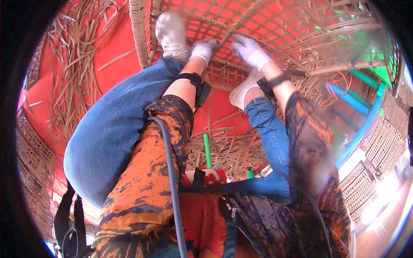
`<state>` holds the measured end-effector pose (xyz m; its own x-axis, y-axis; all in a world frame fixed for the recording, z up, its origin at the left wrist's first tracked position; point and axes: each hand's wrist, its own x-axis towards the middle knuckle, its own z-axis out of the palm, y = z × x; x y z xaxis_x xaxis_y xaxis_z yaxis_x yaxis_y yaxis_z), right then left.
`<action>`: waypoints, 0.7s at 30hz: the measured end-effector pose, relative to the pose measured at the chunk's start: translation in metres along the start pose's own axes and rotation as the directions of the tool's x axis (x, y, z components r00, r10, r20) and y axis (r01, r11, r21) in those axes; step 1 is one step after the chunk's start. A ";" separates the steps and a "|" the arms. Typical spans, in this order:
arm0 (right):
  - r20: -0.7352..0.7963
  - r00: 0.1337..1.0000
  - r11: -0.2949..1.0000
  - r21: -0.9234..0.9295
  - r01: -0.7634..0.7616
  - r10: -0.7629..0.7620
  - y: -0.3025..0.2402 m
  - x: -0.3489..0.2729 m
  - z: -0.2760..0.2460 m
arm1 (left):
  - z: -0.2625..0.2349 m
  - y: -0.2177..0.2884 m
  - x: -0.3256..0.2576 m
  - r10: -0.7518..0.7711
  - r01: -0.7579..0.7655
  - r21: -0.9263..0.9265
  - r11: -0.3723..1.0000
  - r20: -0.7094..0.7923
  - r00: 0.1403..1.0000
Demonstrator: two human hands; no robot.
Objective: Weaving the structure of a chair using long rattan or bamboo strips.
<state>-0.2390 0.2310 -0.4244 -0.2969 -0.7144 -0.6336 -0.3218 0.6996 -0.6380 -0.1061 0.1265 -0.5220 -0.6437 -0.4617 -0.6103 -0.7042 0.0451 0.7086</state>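
Red sheeting (116, 84) is covering the ground, w/ loose strips (75, 51) tangling upper left and more lying around lower centre. Openwork wicker (241, 21) is filling the top of the frame, running from upper centre to upper right. L hand (203, 49), gloved, is touching its lower part just left of a slanting rib; R hand (250, 50), also gloved, is resting on the weave just right of that rib. Fingers are looking part-bent on both, but can't tell if either grip is closing round a strand.

Judging by the open mesh, wicker's prob. being light for its bulk, springy across the mesh, stiffer along ribs & wrapped edge; dry, so not v. slippery, though thin strands could be snapping if bent hard. Best hold: rib or thick edge post (138, 30), not single strands.

In the way: L shoe (171, 32) is overlapping the weave upper left, can't tell if pressing on it; R shoe (245, 91) is sitting below R hand. Grey cable (170, 167) is trailing over the L sleeve. Blue tube (365, 122) is curving along mid right, w/ orange cord (340, 88) looping nearby.
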 end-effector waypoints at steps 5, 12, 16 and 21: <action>0.151 0.977 0.936 -0.298 0.190 -0.150 -0.006 0.028 0.012 | -0.010 0.010 0.016 -0.175 0.069 0.389 0.919 0.244 0.954; 0.359 0.927 0.632 -0.744 0.215 0.107 -0.034 -0.100 0.070 | 0.002 0.018 -0.054 -0.063 -0.005 -0.277 0.961 -0.237 0.969; 0.598 0.796 0.741 -0.493 0.456 -0.093 -0.061 -0.178 0.110 | 0.007 0.021 -0.054 0.206 -0.175 0.134 0.975 -0.277 0.939; 0.743 0.613 0.674 -0.309 0.671 -0.268 -0.036 -0.114 0.060 | 0.012 0.003 -0.033 -0.041 -0.006 -0.191 0.982 -0.237 0.971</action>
<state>-0.1395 0.2886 -0.3554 0.5727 -0.6147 -0.5423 -0.6942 -0.0119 -0.7197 -0.0910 0.1522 -0.5037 -0.5251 -0.6602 -0.5371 -0.6303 -0.1225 0.7667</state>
